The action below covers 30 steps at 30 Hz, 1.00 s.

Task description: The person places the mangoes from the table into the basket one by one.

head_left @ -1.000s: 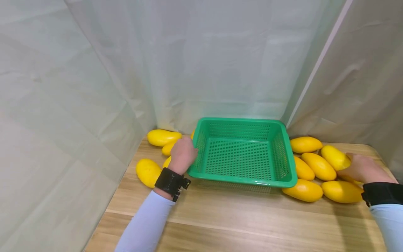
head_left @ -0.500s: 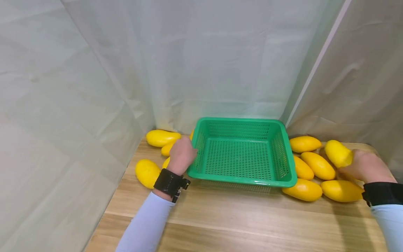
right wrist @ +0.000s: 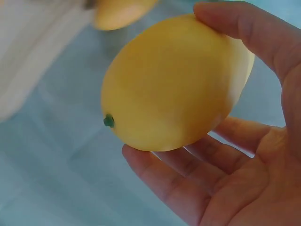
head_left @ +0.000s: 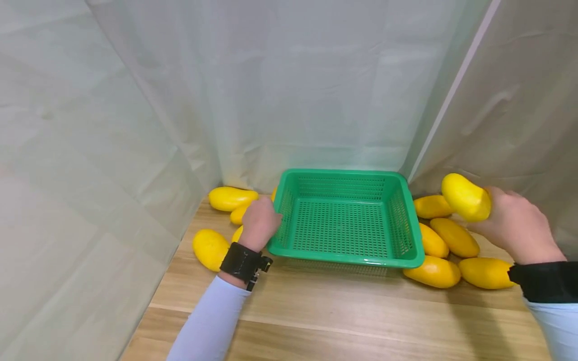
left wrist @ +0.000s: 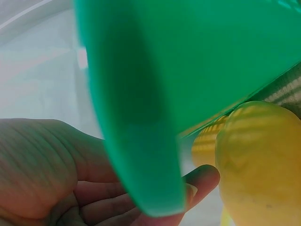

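Observation:
A green plastic basket point(head_left: 347, 260) with perforated walls stands on the table, its inside bare. My left hand point(head_left: 261, 223) grips the basket's left rim. In the left wrist view, the thumb and fingers wrap around that rim point(left wrist: 141, 146), with a fingertip close to a yellow mango point(left wrist: 261, 160). Above the right-hand pile, my right hand point(head_left: 517, 223) holds a yellow mango point(head_left: 464, 196) in the air. The right wrist view shows this mango point(right wrist: 171, 84) between thumb and fingers, a small green stem at its end.
Several mangoes point(head_left: 486, 273) lie to the right of the basket, some close against it. More mangoes point(head_left: 211, 249) lie on the left, partly behind my left hand. Pale sheeting point(head_left: 334, 100) rises behind the wooden table point(head_left: 325, 316).
My right hand has lifted a mango off the right-hand pile, carrying it up and to the left. The left hand keeps its grip on the basket rim.

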Each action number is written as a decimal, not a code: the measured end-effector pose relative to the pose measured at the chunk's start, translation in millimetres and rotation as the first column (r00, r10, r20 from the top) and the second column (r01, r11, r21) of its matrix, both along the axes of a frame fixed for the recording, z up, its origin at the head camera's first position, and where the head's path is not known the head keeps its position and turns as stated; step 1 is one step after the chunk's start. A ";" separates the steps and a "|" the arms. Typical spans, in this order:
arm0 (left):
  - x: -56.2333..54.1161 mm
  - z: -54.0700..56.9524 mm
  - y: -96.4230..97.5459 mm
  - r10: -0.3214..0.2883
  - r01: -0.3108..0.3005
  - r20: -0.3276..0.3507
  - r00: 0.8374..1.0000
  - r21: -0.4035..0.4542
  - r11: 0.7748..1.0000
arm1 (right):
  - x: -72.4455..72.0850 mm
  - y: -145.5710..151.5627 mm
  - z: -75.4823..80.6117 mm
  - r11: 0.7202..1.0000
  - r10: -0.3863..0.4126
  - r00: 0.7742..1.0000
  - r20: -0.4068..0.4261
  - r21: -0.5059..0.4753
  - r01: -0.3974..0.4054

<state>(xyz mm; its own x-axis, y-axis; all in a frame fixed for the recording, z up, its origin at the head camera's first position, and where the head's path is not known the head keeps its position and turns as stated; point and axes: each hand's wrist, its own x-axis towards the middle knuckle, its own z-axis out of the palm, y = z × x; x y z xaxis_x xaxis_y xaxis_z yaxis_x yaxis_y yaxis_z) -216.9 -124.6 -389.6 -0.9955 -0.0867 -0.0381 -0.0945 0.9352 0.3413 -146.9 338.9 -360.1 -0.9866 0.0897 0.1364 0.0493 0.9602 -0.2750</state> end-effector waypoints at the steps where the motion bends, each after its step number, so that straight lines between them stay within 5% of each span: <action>1: -0.2 -0.3 -0.1 -0.001 0.001 0.002 1.000 0.000 1.000 | 0.5 -6.6 3.3 1.000 0.009 1.000 -0.012 -0.003 -0.009; 8: -1.1 -0.9 -0.8 -0.003 0.003 0.010 1.000 0.009 1.000 | -5.2 -49.2 21.8 0.986 0.168 0.976 -0.141 0.023 -0.167; 16: -2.7 -2.5 -0.8 -0.005 0.005 0.016 1.000 0.006 1.000 | -34.4 -103.5 28.4 0.941 0.327 0.925 -0.192 0.156 -0.301; 30: -3.2 0.5 2.6 -0.004 0.004 0.026 1.000 0.002 1.000 | -90.2 -154.7 2.7 0.872 0.441 0.896 -0.046 0.257 -0.416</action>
<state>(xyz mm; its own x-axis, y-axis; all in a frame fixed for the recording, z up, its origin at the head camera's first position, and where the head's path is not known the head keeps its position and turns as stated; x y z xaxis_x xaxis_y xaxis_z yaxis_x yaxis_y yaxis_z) -220.0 -122.1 -389.2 -0.9945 -0.0826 -0.0647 -0.0998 0.9348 0.3410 -237.1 184.2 -357.4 -0.9008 -0.3855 0.1997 -0.3972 0.9175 -0.0205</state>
